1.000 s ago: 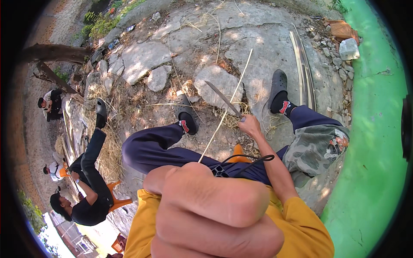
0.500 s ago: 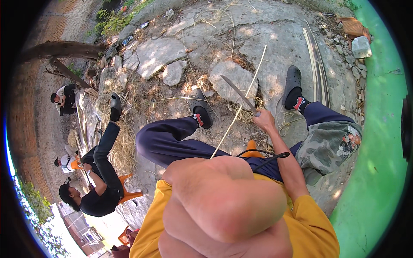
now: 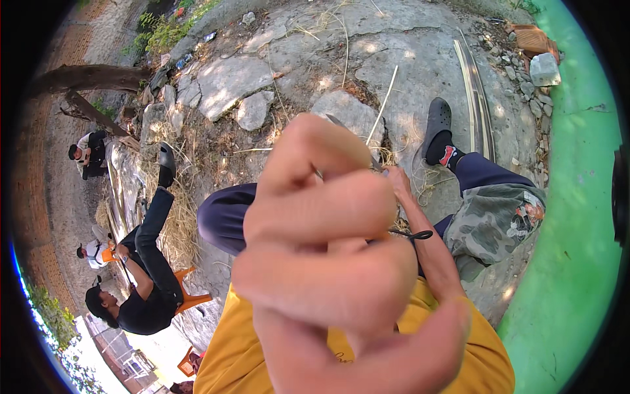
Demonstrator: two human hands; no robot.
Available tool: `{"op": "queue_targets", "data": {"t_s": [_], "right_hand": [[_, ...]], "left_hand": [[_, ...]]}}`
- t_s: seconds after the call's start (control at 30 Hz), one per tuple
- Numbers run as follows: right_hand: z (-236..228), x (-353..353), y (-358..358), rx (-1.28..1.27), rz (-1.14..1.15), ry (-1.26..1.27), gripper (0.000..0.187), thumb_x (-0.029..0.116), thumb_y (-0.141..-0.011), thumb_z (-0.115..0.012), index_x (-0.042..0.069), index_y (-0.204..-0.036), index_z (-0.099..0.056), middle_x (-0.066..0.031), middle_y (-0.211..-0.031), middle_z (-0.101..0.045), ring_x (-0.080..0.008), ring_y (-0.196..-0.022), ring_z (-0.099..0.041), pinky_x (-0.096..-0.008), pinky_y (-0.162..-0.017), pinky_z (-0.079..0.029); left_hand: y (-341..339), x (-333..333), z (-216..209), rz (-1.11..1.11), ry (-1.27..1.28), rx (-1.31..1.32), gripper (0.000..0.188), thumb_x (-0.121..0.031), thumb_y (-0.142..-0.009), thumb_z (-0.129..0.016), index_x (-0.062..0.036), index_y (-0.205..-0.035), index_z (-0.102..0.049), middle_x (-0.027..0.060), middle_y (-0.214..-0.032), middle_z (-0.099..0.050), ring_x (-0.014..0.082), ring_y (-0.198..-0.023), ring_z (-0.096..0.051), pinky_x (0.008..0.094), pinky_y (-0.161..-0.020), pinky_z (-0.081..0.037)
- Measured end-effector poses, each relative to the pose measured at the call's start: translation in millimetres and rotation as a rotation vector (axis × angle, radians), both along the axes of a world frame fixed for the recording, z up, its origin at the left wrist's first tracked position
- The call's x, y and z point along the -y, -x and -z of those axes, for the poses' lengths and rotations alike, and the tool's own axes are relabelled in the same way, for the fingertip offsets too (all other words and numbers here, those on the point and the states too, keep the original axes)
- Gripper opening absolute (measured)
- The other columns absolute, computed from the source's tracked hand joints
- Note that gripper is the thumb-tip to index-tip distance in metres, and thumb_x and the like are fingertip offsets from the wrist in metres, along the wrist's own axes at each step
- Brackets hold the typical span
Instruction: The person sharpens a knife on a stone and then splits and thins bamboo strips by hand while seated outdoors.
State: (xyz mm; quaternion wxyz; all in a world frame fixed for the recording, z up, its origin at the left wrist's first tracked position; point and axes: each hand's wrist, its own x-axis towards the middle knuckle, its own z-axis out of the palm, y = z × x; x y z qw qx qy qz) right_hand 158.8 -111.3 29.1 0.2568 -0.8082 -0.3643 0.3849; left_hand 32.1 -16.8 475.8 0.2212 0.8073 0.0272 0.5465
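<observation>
Very near the view, my left hand [image 3: 328, 243] fills the middle, its fingers bent with gaps between them and the thumb standing apart. Nothing shows in it, though its palm is partly hidden. Farther off, my right hand [image 3: 396, 180] grips the handle of a long-bladed knife. Only parts of the knife blade [image 3: 335, 121] show past my left fingers. A thin, pale strip, like split bamboo [image 3: 384, 102], slants from the ground beyond the blade and disappears behind my left hand. A dark cord loop [image 3: 423, 234] lies by my right forearm.
Broken concrete slabs [image 3: 239, 82] and dry shavings cover the ground ahead. Long strips [image 3: 474, 98] lie right of my shoe [image 3: 438, 121]. A green wall [image 3: 584, 197] closes the right side. A person in black [image 3: 147, 305] sits at left on an orange chair [image 3: 190, 299]; others sit farther back.
My left hand has risen in the view, and its closed fingers have parted. It now covers my left shoe and much of the blade and strip. My right hand keeps its grip.
</observation>
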Motion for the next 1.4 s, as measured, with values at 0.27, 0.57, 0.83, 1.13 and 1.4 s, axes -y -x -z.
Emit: {"op": "queue_targets", "data": {"t_s": [0.27, 0.57, 0.83, 1.13, 1.4], "right_hand": [[-15.2, -21.9, 6.7, 0.022, -0.044, 0.091, 0.053, 0.031, -0.071, -0.072, 0.008, -0.119, -0.071, -0.0202, -0.101, -0.072, -0.0366, -0.096, -0.069, -0.0421, -0.086, -0.055], [-9.5, -18.9, 7.3, 0.029, -0.032, 0.137, 0.050, 0.033, -0.071, -0.073, 0.008, -0.114, -0.073, -0.0224, -0.097, -0.072, -0.0393, -0.093, -0.070, -0.0442, -0.084, -0.056], [-8.8, -22.8, 1.1, 0.000, -0.092, 0.067, 0.045, 0.031, -0.071, -0.074, 0.008, -0.111, -0.074, -0.0195, -0.087, -0.073, -0.0385, -0.085, -0.071, -0.0449, -0.078, -0.057], [-1.5, -32.5, 2.3, 0.105, -0.169, -0.089, 0.044, 0.029, -0.072, -0.069, 0.013, -0.113, -0.074, -0.0185, -0.087, -0.072, -0.0372, -0.084, -0.070, -0.0436, -0.078, -0.056], [1.0, -37.1, 3.1, 0.101, -0.037, 0.009, 0.039, 0.028, -0.072, -0.068, 0.012, -0.107, -0.074, -0.0197, -0.089, -0.072, -0.0396, -0.088, -0.069, -0.0443, -0.082, -0.056]], "left_hand": [[50.7, -128.7, 350.0, -0.324, 0.955, -1.443, 0.077, -0.063, -0.093, -0.051, 0.0130, -0.107, -0.055, 0.0230, -0.093, -0.063, 0.0345, -0.084, -0.066, 0.0383, -0.081, -0.054], [67.7, -41.9, 429.0, 0.377, 2.279, -0.889, 0.049, -0.052, -0.106, -0.035, -0.0064, -0.115, -0.049, -0.0026, -0.070, -0.042, 0.0080, -0.051, -0.036, 0.0263, -0.045, -0.032], [58.5, -46.1, 401.3, 0.400, 2.366, -0.736, 0.036, -0.041, -0.109, -0.032, -0.0154, -0.086, -0.043, -0.0084, -0.059, -0.026, 0.0055, -0.041, -0.017, 0.0252, -0.037, -0.014], [54.4, -48.9, 399.3, 0.421, 2.330, -0.790, 0.034, -0.038, -0.109, -0.032, -0.0191, -0.083, -0.041, -0.0101, -0.058, -0.025, 0.0050, -0.041, -0.016, 0.0247, -0.037, -0.014], [49.3, -50.8, 380.2, 0.374, 2.392, -0.768, 0.036, -0.038, -0.110, -0.032, -0.0187, -0.080, -0.039, -0.0102, -0.058, -0.022, 0.0037, -0.040, -0.014, 0.0235, -0.035, -0.012]]}}
